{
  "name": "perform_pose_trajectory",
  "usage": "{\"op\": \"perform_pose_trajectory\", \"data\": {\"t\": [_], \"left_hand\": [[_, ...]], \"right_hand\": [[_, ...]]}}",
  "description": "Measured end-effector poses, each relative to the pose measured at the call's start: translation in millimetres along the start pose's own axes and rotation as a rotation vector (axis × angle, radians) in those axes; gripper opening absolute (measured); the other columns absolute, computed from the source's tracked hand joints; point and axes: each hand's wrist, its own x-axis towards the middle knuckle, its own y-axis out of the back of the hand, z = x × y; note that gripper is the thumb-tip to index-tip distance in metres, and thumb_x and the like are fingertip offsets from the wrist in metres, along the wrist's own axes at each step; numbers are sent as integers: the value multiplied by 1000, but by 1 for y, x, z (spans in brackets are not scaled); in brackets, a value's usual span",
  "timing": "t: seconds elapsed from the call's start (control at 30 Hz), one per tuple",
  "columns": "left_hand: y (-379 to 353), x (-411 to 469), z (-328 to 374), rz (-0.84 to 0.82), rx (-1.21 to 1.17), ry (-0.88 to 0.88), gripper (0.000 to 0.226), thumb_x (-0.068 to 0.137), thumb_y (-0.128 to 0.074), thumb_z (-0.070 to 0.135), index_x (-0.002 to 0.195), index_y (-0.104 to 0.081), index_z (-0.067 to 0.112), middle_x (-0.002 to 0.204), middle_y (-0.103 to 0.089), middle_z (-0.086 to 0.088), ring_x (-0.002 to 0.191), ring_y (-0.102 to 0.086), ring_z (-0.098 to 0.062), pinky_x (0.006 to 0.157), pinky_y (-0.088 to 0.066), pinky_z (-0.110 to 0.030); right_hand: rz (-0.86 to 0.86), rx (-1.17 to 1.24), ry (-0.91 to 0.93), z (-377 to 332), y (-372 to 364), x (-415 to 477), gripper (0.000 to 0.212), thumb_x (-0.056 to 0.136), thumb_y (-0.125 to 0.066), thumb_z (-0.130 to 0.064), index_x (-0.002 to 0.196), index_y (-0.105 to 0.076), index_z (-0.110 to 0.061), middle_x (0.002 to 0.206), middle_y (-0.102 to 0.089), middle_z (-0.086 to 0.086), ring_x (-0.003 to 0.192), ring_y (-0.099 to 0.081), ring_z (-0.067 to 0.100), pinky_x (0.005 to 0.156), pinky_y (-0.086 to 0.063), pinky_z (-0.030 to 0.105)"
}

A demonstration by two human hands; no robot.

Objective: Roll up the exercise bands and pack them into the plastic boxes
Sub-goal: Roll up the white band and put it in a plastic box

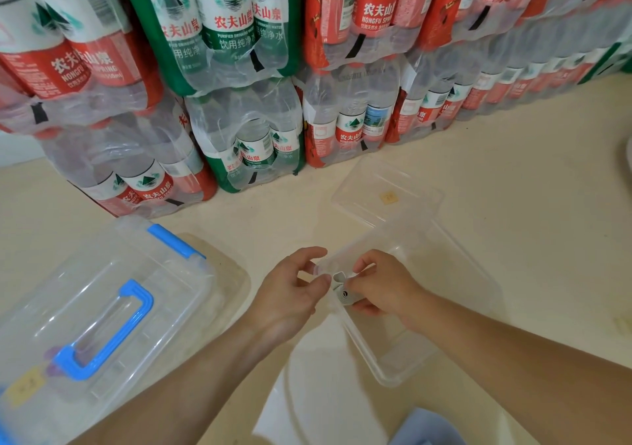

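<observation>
1. Exercise band (343,292): a small pale grey roll with a round dark mark, held between both hands in the lower middle of the frame, over the near left corner of an open clear box (388,378).
2. The left hand (290,295) comes in from the lower left; its fingers (320,282) are curled and pinch the left side of the roll.
3. The right hand (384,289) comes in from the lower right; its fingers (364,265) are bent over the roll's top and right side and grasp it.
4. A pale strip (297,393) runs from beneath the hands down to the bottom edge; I cannot tell whether it belongs to the same band.
5. The open clear box lies on a cream surface (513,188), stretching from the hands toward the lower right.
6. A clear lid (386,184) lies flat just beyond it, right of centre.
7. In the lower left sits a second clear box (164,294), closed, with a blue handle (109,333) and a blue latch (176,241).
8. Shrink-wrapped packs of water bottles (239,51) are stacked across the top of the frame.
</observation>
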Motion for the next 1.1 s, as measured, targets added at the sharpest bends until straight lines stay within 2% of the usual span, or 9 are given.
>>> {"op": "perform_pose_trajectory", "data": {"t": [0.1, 0.23, 0.4, 0.5, 0.6, 0.73, 0.87, 0.97, 1.1], "left_hand": [[0, 1, 1, 17, 14, -16, 28, 90, -60, 15, 115, -59, 28, 92, -53, 4, 65, -54, -17, 59, -48, -29], [5, 5, 2, 69, 92, -61, 25, 91, -57, 23, 114, -59, 33, 94, -57, 7, 74, -58, -16, 76, -51, -38], [20, 21, 14, 182, 136, -97, 22, 94, -49, 23, 104, -62, 37, 96, -63, 6, 91, -61, -18, 87, -52, -41], [28, 40, 25, 214, 134, -119, 22, 94, -48, 21, 102, -64, 34, 98, -65, 7, 99, -60, -20, 94, -49, -45], [33, 65, 40, 176, 185, -104, 22, 95, -46, 20, 104, -65, 27, 105, -65, 3, 106, -59, -19, 99, -46, -42], [23, 103, 55, 27, 288, -17, 30, 97, -45, 25, 119, -63, 17, 123, -59, 2, 114, -52, -15, 103, -42, -34], [1, 128, 57, -128, 410, 33, 31, 99, -42, 30, 124, -57, 19, 129, -53, 0, 119, -48, -18, 94, -33, -23], [-14, 141, 50, -170, 425, 103, 43, 99, -41, 37, 137, -47, 17, 143, -46, -3, 128, -44, -21, 98, -32, -24], [-23, 149, 39, -147, 395, 124, 41, 99, -42, 33, 136, -48, 18, 142, -46, -3, 122, -48, -21, 98, -38, -27]], "right_hand": [[0, -45, -7, -3, 4, -2, 14, 83, -63, -16, 90, -51, -16, 110, -62, 16, 64, -64, 27, 52, -51, 28], [-22, -302, -23, -20, 17, -14, 20, 84, -60, -26, 91, -53, -9, 91, -62, 10, 66, -68, 31, 71, -58, 41], [-265, -496, -121, -72, 66, -32, 29, 91, -56, -35, 89, -59, -6, 78, -71, 14, 60, -68, 22, 51, -53, 23], [-198, -387, -58, -99, 111, -34, 30, 92, -55, -38, 83, -60, -10, 71, -74, 12, 50, -65, 15, 42, -42, 17], [22, -41, 17, -104, 150, -18, 24, 92, -57, -35, 90, -59, -11, 74, -73, 11, 50, -64, 13, 41, -40, 16], [221, 199, -26, -77, 169, 22, 26, 93, -54, -35, 105, -56, -12, 109, -68, 18, 83, -66, 26, 74, -51, 34], [205, 190, -152, -45, 163, 48, 37, 92, -52, -41, 117, -53, -13, 113, -57, 18, 91, -54, 28, 97, -45, 45], [155, 241, -200, -24, 153, 63, 40, 91, -54, -44, 117, -52, -14, 116, -53, 19, 92, -52, 28, 92, -47, 43], [122, 386, -201, -9, 144, 73, 39, 89, -58, -38, 119, -54, -13, 119, -58, 19, 89, -53, 29, 73, -49, 40]]}}
